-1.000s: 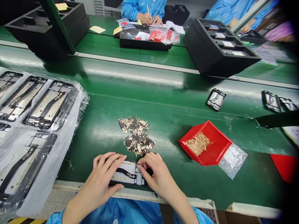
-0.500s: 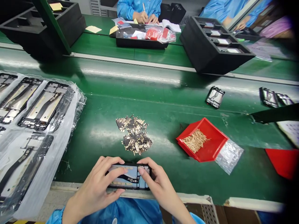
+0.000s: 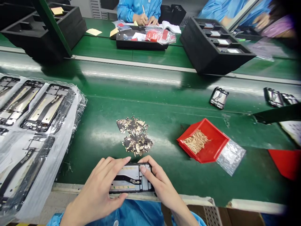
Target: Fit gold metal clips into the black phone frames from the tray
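A phone frame [image 3: 127, 177] with a black ribbon cable across its silvery inside lies between my hands, over the front edge of the bench. My left hand [image 3: 100, 183] grips its left end, thumb on the near side and fingers along the far side. Around the right end, my right hand [image 3: 160, 180] is closed, its thumb pressing on the upper inside corner. Just beyond the frame is a pile of small black and gold strips [image 3: 135, 136]. Farther right stands a red bin [image 3: 215, 142] with many thin tan pieces [image 3: 197, 141] in it.
Plastic trays of phone frames [image 3: 47, 105] fill the left side. More phone frames [image 3: 219, 98] sit on the belt at the right. Black boxes [image 3: 216, 50] and a black tray [image 3: 141, 44] stand across the bench, where a co-worker's hand [image 3: 142, 19] holds a pen.
My left index finger has lifted from the inside of the phone frame and now lies toward its far edge. The frames on the belt have shifted slightly right.
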Tool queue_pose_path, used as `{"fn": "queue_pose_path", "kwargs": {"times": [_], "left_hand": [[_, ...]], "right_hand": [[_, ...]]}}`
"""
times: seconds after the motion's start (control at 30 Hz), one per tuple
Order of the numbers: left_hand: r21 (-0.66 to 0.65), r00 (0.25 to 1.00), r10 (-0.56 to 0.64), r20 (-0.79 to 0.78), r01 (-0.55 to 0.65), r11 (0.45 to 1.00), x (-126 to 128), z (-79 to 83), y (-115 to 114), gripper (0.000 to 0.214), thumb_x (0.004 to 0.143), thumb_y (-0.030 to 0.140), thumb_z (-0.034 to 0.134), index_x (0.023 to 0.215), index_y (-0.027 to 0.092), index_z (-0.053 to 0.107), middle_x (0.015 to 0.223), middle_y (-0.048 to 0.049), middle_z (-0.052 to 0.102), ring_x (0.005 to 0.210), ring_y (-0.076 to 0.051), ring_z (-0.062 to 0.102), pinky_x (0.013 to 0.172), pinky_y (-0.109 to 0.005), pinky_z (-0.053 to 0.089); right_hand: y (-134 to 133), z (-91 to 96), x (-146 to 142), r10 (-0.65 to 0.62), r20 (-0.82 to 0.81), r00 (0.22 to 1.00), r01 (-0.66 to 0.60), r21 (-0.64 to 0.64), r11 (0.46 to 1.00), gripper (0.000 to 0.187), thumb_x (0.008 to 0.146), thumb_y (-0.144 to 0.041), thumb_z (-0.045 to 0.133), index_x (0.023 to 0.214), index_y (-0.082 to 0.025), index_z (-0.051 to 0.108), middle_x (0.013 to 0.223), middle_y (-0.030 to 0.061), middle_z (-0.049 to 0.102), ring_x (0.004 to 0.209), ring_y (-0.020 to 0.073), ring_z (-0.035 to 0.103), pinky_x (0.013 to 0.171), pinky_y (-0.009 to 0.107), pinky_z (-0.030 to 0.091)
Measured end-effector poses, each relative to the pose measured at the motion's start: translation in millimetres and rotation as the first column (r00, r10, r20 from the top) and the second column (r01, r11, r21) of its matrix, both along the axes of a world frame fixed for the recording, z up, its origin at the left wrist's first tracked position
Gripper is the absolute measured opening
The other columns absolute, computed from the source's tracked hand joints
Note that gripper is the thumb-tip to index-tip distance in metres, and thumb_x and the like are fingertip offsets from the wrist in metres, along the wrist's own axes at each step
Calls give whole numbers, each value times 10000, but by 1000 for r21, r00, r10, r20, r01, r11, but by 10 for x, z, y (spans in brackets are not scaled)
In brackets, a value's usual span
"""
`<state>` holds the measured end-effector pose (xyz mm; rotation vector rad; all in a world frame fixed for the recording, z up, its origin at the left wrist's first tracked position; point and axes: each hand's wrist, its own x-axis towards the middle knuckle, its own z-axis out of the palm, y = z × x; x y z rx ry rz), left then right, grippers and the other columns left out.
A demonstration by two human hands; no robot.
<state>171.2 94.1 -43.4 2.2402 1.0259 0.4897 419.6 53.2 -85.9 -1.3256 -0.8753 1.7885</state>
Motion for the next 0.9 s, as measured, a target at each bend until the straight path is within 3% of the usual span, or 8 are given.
{"fn": "queue_pose_path", "kwargs": {"times": [0.13,0.23,0.3,0.43,0.53,0.7,0.83,0.9], "left_hand": [[-3,1000,1,-30,-1,1000,1,9,1,971,830,129,763,1695,291,351,1464,-72,709,1207,-301,681,1098,-508,567],[14,999,-13,-41,14,1000,-23,4,7,1025,821,142,800,1717,286,324,1450,-75,724,1219,-314,698,1151,-545,546],[24,999,-31,-35,32,999,-40,4,17,1039,825,152,818,1725,285,316,1415,-79,740,1187,-316,712,1129,-547,561],[29,999,-49,-23,50,998,-55,19,50,939,875,223,841,1689,284,378,1407,-92,742,1175,-320,722,1087,-526,574],[45,1000,-17,10,16,999,-36,4,72,697,972,315,804,1595,269,495,1377,-99,758,1152,-308,731,1095,-506,545],[133,973,149,174,-173,976,87,-124,77,206,1076,183,692,1268,252,662,1099,-32,815,913,-221,703,838,-377,506],[163,898,325,295,-383,909,205,-243,41,155,1042,128,733,1046,259,649,994,-6,839,933,-243,665,871,-426,485],[160,864,373,339,-444,882,237,-297,4,192,1034,114,743,997,267,634,978,2,854,947,-255,642,875,-453,492]], "right_hand": [[13,21,-5,-25,43,999,23,51,998,420,1094,-638,631,1044,-220,631,831,-15,607,742,161,536,694,271,474],[31,47,78,18,256,967,-80,233,969,284,1129,-497,625,1172,-226,702,1037,49,708,948,213,649,833,310,542],[68,62,121,-81,372,925,-99,441,892,167,1117,-350,657,1234,-245,711,1140,70,725,1026,224,674,891,328,564],[174,89,141,-249,423,871,-155,718,679,162,1064,-112,671,1112,-253,736,991,41,747,881,193,710,785,299,600],[219,88,146,-249,462,851,-232,758,610,214,1048,-54,671,1115,-245,741,992,49,763,874,194,738,772,292,625],[197,50,130,-263,501,824,-297,779,552,230,1071,-38,610,1147,-234,703,1011,73,744,891,206,736,778,315,640],[159,54,48,-379,519,766,-323,821,471,234,1075,-27,594,1187,-211,685,1002,97,737,858,214,715,740,332,638],[135,62,4,-418,528,739,-326,823,465,239,1074,-20,595,1197,-207,679,993,102,731,849,217,705,725,341,637]]}}
